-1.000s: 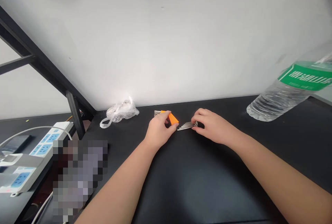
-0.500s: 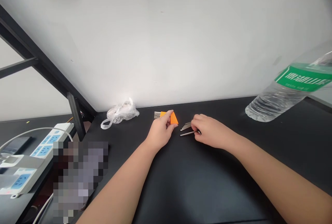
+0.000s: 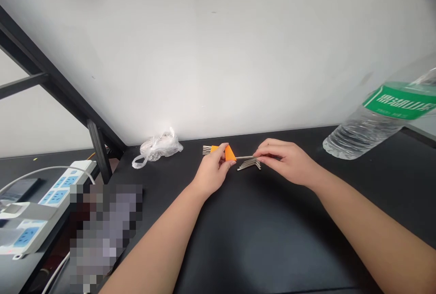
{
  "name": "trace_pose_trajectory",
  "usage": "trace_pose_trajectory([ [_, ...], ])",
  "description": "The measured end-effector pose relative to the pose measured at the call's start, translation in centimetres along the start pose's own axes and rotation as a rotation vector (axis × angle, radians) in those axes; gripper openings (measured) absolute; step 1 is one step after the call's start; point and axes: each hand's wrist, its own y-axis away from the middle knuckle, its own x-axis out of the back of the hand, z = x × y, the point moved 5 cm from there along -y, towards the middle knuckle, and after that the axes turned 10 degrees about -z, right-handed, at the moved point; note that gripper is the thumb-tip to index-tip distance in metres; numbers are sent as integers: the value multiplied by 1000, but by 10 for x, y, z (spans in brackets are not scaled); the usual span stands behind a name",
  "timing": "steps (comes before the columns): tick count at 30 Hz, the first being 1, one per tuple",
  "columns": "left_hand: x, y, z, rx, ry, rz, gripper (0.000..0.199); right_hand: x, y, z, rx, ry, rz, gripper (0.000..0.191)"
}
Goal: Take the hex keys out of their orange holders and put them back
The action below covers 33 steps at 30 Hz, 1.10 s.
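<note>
My left hand [image 3: 215, 166] is closed on an orange hex key holder [image 3: 230, 153], thumb and fingers pinching it just above the black desk. Several thin metal shafts [image 3: 206, 150] stick out of the holder's left side. My right hand [image 3: 289, 160] pinches one hex key [image 3: 244, 157], whose long arm reaches left to the holder's right edge. Whether its tip is inside the holder I cannot tell. Below that key, several loose L-shaped hex keys [image 3: 251, 164] lie together on the desk, close to my right fingertips.
A crumpled clear plastic bag [image 3: 158, 147] lies by the wall at the left. A large water bottle [image 3: 371, 117] with a green label stands at the right. White power strips [image 3: 56, 198] and cables are at the far left, beside a black metal frame [image 3: 98, 151].
My right hand has lifted one hex key from beside the loose ones and brought it up to the orange holder's right edge. My left hand has hardly moved.
</note>
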Motion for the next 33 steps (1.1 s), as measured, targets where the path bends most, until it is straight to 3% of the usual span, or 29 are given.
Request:
trace_pose_trajectory([
  [6, -6, 4, 16, -77, -1, -87, 46, -10, -2, -7, -67, -122, -84, 17],
  [10, -6, 6, 23, -103, -77, -96, 39, -34, -7, -5, -263, -506, -152, 23],
  [14, -7, 7, 24, -129, -176, -112, 34, -50, -8, -4, -334, -760, -188, 29],
  [18, -8, 6, 21, -127, -238, -92, 44, -56, -5, 3, -397, -778, -254, 28],
  [24, -10, 5, 17, -75, -219, -116, 56, -61, -5, 5, -432, -789, -231, 30],
  [27, -9, 5, 17, -59, -267, -107, 53, -58, -5, 3, -423, -650, -275, 33],
  [33, -6, 5, 15, -6, -482, -25, 55, -30, -5, 10, -187, 114, -146, 19],
])
